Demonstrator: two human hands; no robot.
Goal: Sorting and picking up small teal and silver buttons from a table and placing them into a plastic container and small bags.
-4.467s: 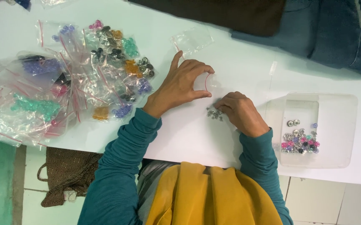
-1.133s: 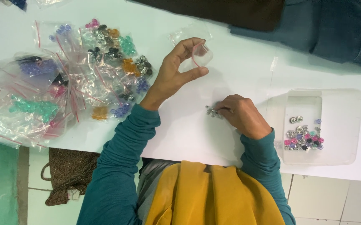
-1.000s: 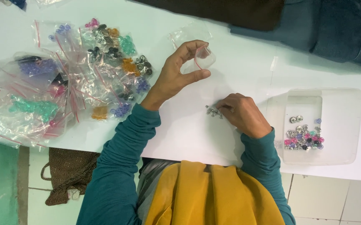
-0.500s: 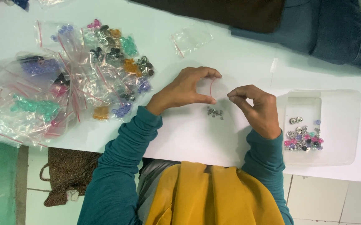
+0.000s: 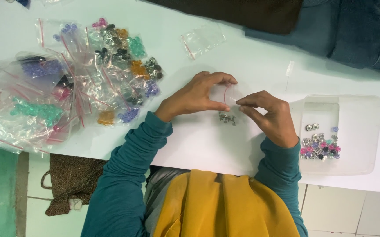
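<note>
Small clear zip bag (image 5: 230, 93) had come down from up in the air and sat just above the little metal snaps (image 5: 227, 118), left hand (image 5: 196, 96) pinching its mouth, right hand (image 5: 271, 114) newly pinching too, so filling looked close. Bead bags (image 5: 67, 87) lay farther left.

Two hands (image 5: 198, 94), one clear tray (image 5: 361, 131), perhaps a dozen bead bags (image 5: 80, 83), one loose empty bag (image 5: 202, 40)

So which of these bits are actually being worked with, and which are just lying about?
In use:
left hand and right hand, both pinching a small clear bag
little heap of metal beads beneath the hands

Lying about:
pile of bead bags
empty bag
clear tray of mixed beads
brown handbag
</note>
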